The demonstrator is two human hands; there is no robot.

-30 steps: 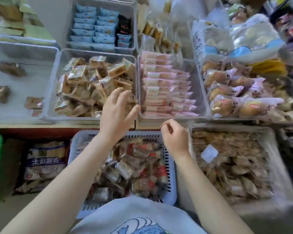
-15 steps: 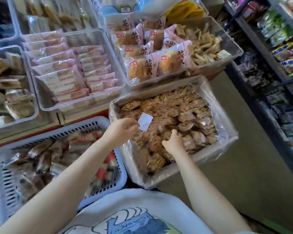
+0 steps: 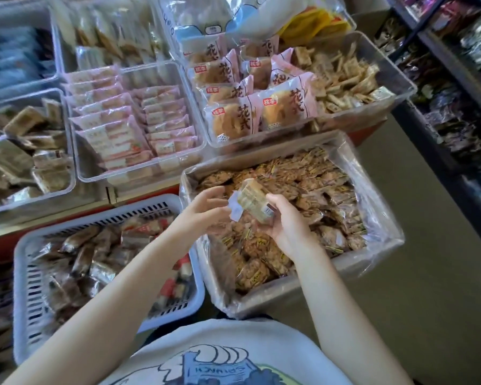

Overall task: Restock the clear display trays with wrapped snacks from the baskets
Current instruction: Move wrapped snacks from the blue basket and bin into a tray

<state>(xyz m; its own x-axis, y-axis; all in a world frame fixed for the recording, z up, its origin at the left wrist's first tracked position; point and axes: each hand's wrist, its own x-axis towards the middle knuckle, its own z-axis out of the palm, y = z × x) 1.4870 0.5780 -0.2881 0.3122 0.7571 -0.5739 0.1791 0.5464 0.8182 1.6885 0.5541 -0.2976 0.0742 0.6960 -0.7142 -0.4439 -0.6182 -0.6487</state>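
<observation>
Both hands meet over the lined box (image 3: 372, 262): right hand (image 3: 285, 226) fingers grip a wrapped snack (image 3: 254, 202), left hand (image 3: 203, 209) loosely open; steady before lifting to a tray.

Bread packs (image 3: 285, 107): you can read large brown characters "花式" down the front of each pink-edged wrapper, and a small red tag with "桃李" at the upper left corner.
Shirt (image 3: 220, 365): your printed picture carries letters, seen upside down and too unclear to read.
White bag (image 3: 206, 20): a small dark label, too blurred for you to read.
Held snack pack (image 3: 254, 202): print and a barcode-like patch, not readable.
</observation>
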